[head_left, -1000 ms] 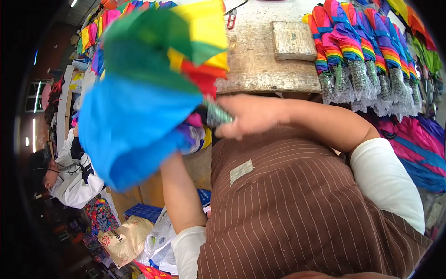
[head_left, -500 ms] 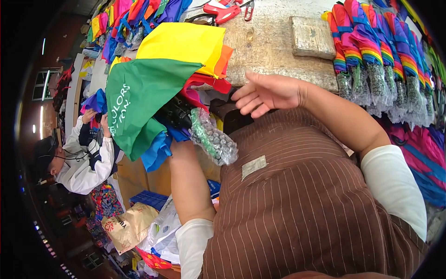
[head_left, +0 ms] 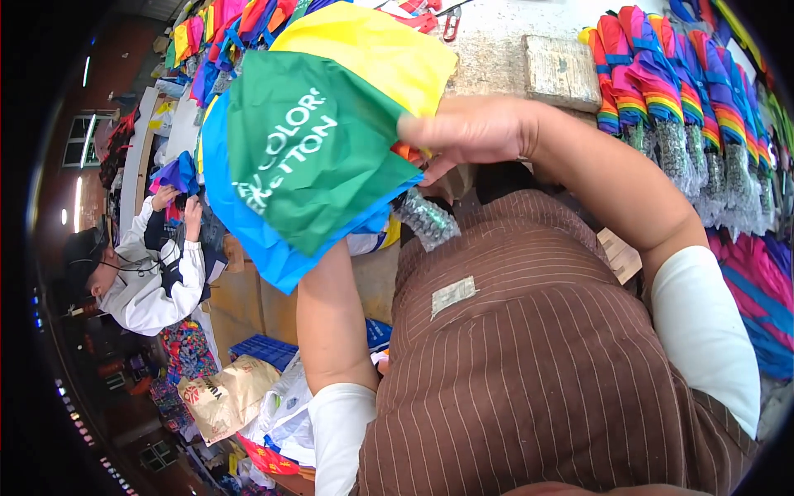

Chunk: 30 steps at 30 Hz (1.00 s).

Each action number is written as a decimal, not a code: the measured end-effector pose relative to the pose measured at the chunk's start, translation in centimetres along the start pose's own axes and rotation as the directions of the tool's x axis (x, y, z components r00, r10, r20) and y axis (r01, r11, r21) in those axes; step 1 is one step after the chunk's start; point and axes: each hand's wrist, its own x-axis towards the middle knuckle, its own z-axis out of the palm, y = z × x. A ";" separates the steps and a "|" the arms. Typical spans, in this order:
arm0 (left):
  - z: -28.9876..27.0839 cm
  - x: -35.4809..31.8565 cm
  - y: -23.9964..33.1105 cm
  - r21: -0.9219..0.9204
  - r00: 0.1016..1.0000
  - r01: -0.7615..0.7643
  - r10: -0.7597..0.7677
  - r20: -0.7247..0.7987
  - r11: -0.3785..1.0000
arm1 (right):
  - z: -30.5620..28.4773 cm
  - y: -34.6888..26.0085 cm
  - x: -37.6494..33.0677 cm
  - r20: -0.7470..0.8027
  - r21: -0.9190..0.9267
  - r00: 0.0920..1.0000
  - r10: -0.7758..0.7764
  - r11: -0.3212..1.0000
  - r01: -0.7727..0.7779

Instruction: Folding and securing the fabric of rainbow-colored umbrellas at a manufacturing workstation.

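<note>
A partly gathered umbrella (head_left: 322, 157) with green, yellow and blue panels, white lettering on the green one, hangs in front of me. Its handle end, covered in clear bubble wrap (head_left: 430, 221), sticks out at the lower right, close to my apron. My left forearm (head_left: 332, 314) runs up beneath the blue panel; the cloth hides that hand and its fingers. At the umbrella's right edge is my right hand (head_left: 480, 136), somewhat blurred, its thumb over the cloth and its fingers curled below, closed around the fabric.
A worn wooden block (head_left: 562, 73) lies on the workbench (head_left: 488, 58). Rolled rainbow umbrellas (head_left: 662, 91) with wrapped handles line the right side. More colourful umbrellas (head_left: 227, 33) lie at the far left. A co-worker (head_left: 141, 273) handles cloth at the left, above a paper bag (head_left: 227, 397).
My right hand has moved left from open air onto the umbrella's edge. The canopy has shifted up and right, with the green panel spread toward me, and the wrapped handle has moved right.
</note>
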 end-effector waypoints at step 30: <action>11.9 -2.2 -0.6 0.930 0.976 -0.180 0.058 0.209 -0.320 | 8.9 1.8 -1.8 -0.357 -0.460 0.802 -0.480 0.837 0.296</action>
